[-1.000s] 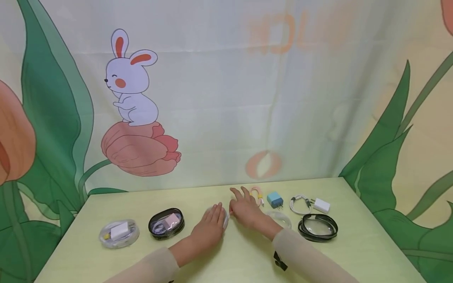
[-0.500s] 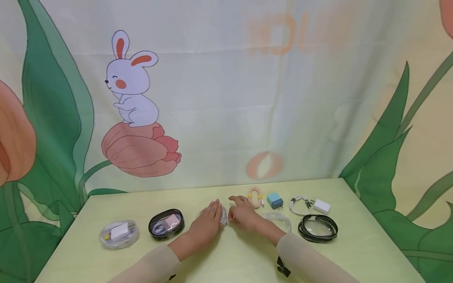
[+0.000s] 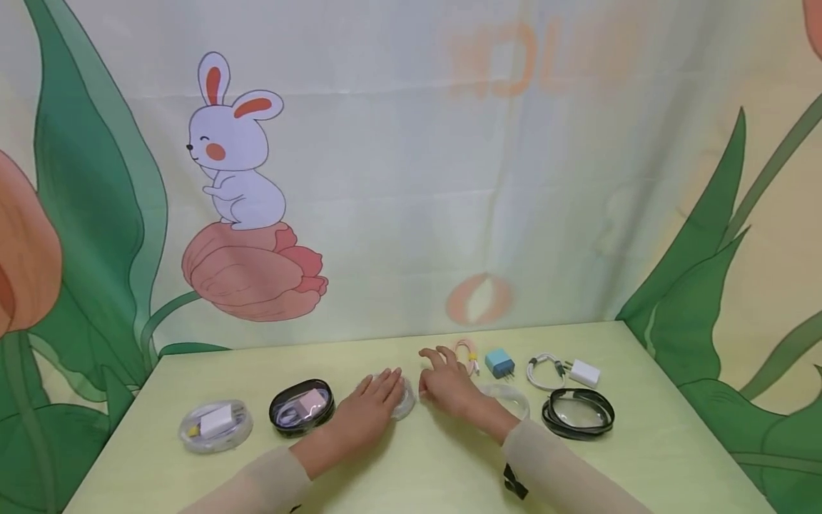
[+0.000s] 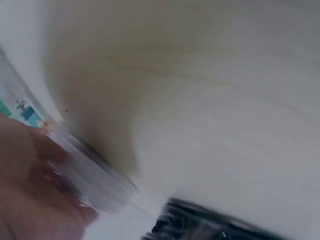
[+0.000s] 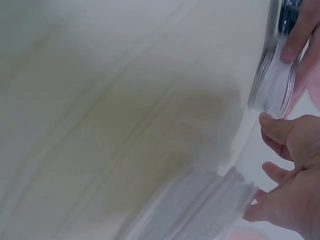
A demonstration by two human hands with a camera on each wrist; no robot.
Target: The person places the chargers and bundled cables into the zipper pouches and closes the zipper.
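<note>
1 clear case (image 3: 404, 403), near the far edge of the worktop (image 3: 417, 478), is partly covered by the left hand (image 3: 368, 412), fingers straight; the right hand (image 3: 448, 385) is held loosely spread alongside, contact unclear. Steadying is apparently in hand; even pressure would be called for next.

Five oval cases (image 3: 581, 431), four chargers (image 3: 499, 363) (two inside cases), two loose cables (image 3: 472, 356), two hands (image 3: 369, 410).

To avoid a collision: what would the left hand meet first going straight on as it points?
Likely the right hand, just beyond the left hand, though their heights are hard to judge.
</note>
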